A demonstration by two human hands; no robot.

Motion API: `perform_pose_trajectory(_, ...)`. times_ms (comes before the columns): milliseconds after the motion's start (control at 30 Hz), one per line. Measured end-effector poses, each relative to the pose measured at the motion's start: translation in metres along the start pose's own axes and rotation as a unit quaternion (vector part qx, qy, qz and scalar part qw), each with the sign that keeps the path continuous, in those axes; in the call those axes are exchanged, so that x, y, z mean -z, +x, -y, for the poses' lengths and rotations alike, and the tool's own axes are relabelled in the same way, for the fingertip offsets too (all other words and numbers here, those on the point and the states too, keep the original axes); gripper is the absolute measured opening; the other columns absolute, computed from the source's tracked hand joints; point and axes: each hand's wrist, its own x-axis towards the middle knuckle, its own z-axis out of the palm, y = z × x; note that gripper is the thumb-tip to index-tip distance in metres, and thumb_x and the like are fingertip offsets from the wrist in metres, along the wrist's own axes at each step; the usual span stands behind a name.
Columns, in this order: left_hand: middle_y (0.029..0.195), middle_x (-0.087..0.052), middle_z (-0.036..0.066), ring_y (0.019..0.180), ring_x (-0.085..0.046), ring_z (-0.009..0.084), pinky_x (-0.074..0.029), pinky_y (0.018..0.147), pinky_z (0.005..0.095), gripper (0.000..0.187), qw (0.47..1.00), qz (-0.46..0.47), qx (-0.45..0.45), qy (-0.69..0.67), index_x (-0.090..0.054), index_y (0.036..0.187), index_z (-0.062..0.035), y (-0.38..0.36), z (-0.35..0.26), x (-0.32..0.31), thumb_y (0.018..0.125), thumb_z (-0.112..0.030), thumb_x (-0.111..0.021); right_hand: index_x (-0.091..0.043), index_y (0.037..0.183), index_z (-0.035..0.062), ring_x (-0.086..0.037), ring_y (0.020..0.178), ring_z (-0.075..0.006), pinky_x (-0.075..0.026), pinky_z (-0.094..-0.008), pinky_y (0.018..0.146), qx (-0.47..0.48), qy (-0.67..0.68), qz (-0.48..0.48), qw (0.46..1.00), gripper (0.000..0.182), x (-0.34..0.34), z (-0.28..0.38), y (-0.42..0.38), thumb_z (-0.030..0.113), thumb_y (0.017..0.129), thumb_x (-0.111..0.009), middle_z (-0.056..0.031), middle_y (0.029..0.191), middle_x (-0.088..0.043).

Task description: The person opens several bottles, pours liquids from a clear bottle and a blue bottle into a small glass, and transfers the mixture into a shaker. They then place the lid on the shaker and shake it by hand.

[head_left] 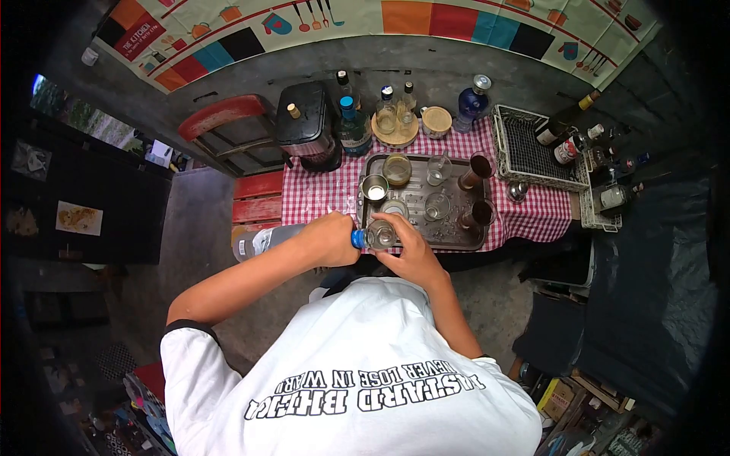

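Note:
My left hand [332, 237] is wrapped round the neck of a clear bottle [251, 243] with a blue neck band, lying nearly level, its base to the left. The bottle's mouth is at the rim of a small clear glass [380, 235], held by my right hand [413, 252] between thumb and fingers. Both hands are over the near edge of a dark metal tray [426, 239]. On that tray, a metal cup [375, 188], a jar with yellowish contents [397, 169], clear glasses [437, 205] and two brown cups [477, 171] stand close by.
A red-checked cloth [304, 197] covers the table. Along the back stand a black appliance [306, 121], several bottles [353, 129] and a blue bottle [471, 102]. To the right is a white wire basket [532, 152] beside more bottles. A red chair [228, 114] stands at the left.

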Motion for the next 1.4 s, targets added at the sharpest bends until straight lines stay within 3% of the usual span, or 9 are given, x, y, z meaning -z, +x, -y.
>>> perform_pose_trajectory(267,0.072,-0.065,0.028,0.074,-0.068,0.0415,-0.056,0.069,0.0473,0.023,1.000,0.009,0.021,0.014,-0.067,0.070,0.0053,0.003,0.004,0.001,0.066,-0.017,-0.067,-0.053,0.128,0.0049,-0.060,0.104,-0.0290,-0.046,-0.0372,0.091,0.002,0.003,-0.008,1.000,0.058,-0.005,0.002,-0.003,0.003,0.074,-0.075,-0.0131,0.111,-0.059)
perform_pose_trajectory(767,0.082,-0.067,0.029,0.082,-0.069,0.0408,-0.056,0.073,0.0464,0.037,0.994,0.052,0.081,0.057,-0.069,0.078,0.0076,0.002,0.011,-0.012,0.068,-0.028,-0.072,-0.051,0.124,0.0041,-0.056,0.112,-0.0266,-0.042,-0.0343,0.098,-0.023,0.062,-0.013,0.998,0.054,-0.027,-0.005,-0.011,-0.007,0.074,-0.067,-0.0122,0.118,-0.054)
perform_pose_trajectory(1067,0.086,-0.068,0.029,0.085,-0.069,0.0402,-0.056,0.076,0.0455,0.041,0.993,0.070,0.081,0.057,-0.070,0.083,0.0063,0.006,0.015,-0.011,0.070,-0.032,-0.070,-0.050,0.124,0.0047,-0.055,0.113,-0.0209,-0.042,-0.0309,0.098,-0.063,0.102,-0.021,0.993,0.054,-0.042,-0.022,-0.012,-0.009,0.075,-0.068,-0.0099,0.120,-0.053)
perform_pose_trajectory(1133,0.091,-0.068,0.030,0.091,-0.068,0.0400,-0.055,0.082,0.0442,0.036,0.990,0.097,0.088,0.057,-0.070,0.088,0.0091,0.005,0.009,-0.006,0.069,-0.021,-0.063,-0.049,0.126,0.0045,-0.053,0.114,-0.0176,-0.041,-0.0296,0.099,-0.060,0.140,-0.019,0.988,0.053,-0.046,-0.027,-0.014,-0.008,0.078,-0.068,-0.0083,0.120,-0.052)
perform_pose_trajectory(1400,0.097,-0.068,0.029,0.095,-0.068,0.0390,-0.055,0.084,0.0437,0.038,0.988,0.108,0.097,0.060,-0.070,0.092,0.0078,0.006,0.006,-0.007,0.073,-0.025,-0.066,-0.045,0.129,0.0043,-0.049,0.116,-0.0142,-0.038,-0.0278,0.101,-0.065,0.165,-0.019,0.984,0.053,-0.056,-0.039,-0.021,-0.006,0.082,-0.068,-0.0064,0.121,-0.049)
